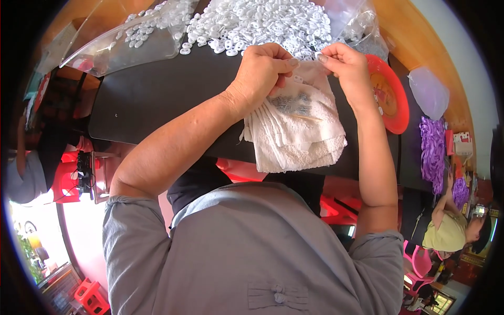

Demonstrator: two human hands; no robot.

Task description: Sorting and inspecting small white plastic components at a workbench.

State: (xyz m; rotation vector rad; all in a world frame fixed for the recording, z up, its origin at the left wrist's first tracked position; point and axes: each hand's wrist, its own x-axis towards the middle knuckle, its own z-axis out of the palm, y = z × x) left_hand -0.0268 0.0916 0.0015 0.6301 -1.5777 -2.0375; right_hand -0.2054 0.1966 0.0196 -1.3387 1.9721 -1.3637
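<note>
A folded cream towel point(299, 142) hangs over the near edge of a black table, with a patch of small thin metal pieces point(294, 104) on it. Above its far end, my left hand point(265, 73) is closed, thumb against forefinger; whatever it pinches is too small to make out. To its right, my right hand point(346, 65) pinches a small white oval piece point(318, 54) between thumb and forefinger. The two hands are slightly apart. Just beyond them lies a big heap of white oval pieces with holes point(262, 23). A few similar white pieces rest on the towel near my left fingers.
Left of the heap, a clear plastic container point(142, 52) holds more white pieces. A red round tray point(391, 94) sits beside my right forearm. Farther right are a translucent bag point(429, 92) and purple strands point(432, 152). Another person point(446, 228) is at the far right.
</note>
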